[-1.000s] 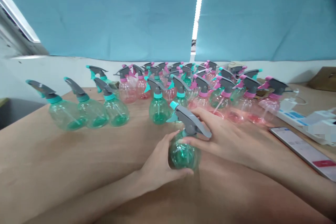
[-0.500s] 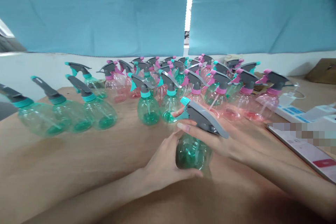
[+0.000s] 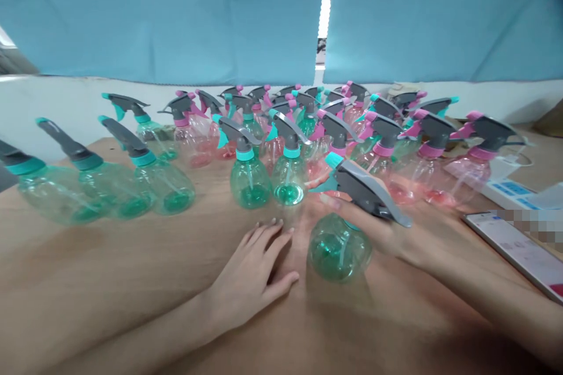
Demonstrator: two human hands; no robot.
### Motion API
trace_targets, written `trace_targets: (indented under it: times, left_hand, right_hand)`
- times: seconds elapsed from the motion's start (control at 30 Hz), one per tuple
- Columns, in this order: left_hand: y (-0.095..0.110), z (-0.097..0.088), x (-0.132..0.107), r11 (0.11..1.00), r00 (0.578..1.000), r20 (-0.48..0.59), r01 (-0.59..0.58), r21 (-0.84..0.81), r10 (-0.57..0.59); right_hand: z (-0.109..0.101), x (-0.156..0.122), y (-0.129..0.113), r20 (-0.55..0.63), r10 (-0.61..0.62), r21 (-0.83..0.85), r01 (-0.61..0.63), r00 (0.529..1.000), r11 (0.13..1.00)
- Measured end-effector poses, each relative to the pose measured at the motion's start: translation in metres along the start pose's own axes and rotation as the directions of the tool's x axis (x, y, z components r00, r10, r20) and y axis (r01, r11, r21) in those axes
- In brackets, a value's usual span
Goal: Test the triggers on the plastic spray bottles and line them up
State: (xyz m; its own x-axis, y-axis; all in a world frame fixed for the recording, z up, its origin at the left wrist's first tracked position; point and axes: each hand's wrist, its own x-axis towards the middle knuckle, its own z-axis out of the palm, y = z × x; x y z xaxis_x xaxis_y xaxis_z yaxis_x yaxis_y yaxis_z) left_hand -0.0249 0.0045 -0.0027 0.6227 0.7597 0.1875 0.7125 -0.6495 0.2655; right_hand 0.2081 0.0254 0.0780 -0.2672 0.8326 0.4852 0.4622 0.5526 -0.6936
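While right fingers (image 3: 358,217) clasp a spray bottle (image 3: 338,253), left fingers (image 3: 278,247) splay empty; phone screen (image 3: 505,246) is illegible.

Bare tabletop (image 3: 109,293) extended around the left hand (image 3: 250,275), with a narrow gap between it and the held green spray bottle (image 3: 336,258). A lane ran forward between three green bottles (image 3: 165,184) at left and two central green bottles (image 3: 250,184), ending at a pink bottle (image 3: 193,143). Crowded pink bottles (image 3: 428,179) obstructed passage beyond the right hand (image 3: 389,231); a phone (image 3: 510,249) flanked the right forearm (image 3: 479,299).
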Motion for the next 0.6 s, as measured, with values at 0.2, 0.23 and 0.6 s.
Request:
trace_targets:
  times: [0.2,0.23,0.6]
  left_hand:
    - [0.0,0.004,0.0,1.0,1.0,-0.012,-0.009,0.011,0.009]
    - [-0.001,0.004,0.0,1.0,1.0,-0.016,-0.008,0.005,0.008]
    - [-0.002,0.005,0.001,1.0,1.0,-0.015,-0.011,0.014,0.011]
  right_hand:
    - [-0.006,0.002,-0.008,-0.008,-0.001,-0.021,0.001,1.0,1.0]
    - [-0.009,0.002,-0.012,0.015,0.018,-0.052,-0.018,1.0,0.998]
    - [-0.004,0.001,-0.001,-0.005,0.048,-0.109,-0.048,0.999,0.993]
